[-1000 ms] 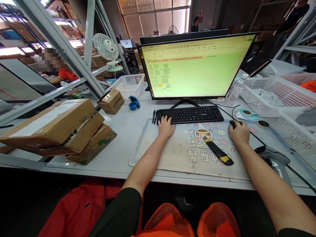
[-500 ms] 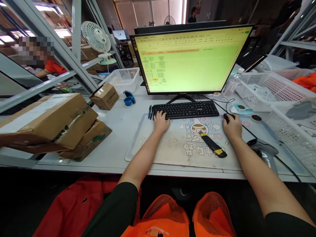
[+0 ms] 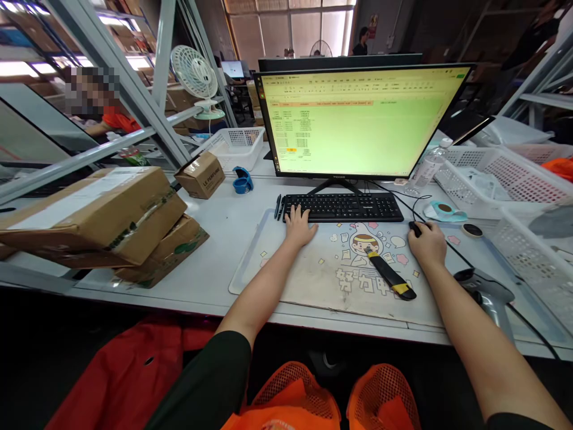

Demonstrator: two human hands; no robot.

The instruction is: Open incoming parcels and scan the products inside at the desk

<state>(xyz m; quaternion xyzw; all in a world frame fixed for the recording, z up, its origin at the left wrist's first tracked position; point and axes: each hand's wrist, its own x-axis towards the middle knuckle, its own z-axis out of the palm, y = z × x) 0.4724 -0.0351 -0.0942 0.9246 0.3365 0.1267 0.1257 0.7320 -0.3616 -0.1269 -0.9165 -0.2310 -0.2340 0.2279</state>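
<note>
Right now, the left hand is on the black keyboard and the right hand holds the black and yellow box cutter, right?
No. The head view shows the right hand on the black computer mouse; the black and yellow box cutter lies untouched beside it. The left hand is on the black keyboard.

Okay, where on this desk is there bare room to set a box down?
Bare tabletop between the stacked cartons and the desk mat. Crowded on the right: baskets, scanner, right hand on the mouse; a knife lies mid-mat.
</note>
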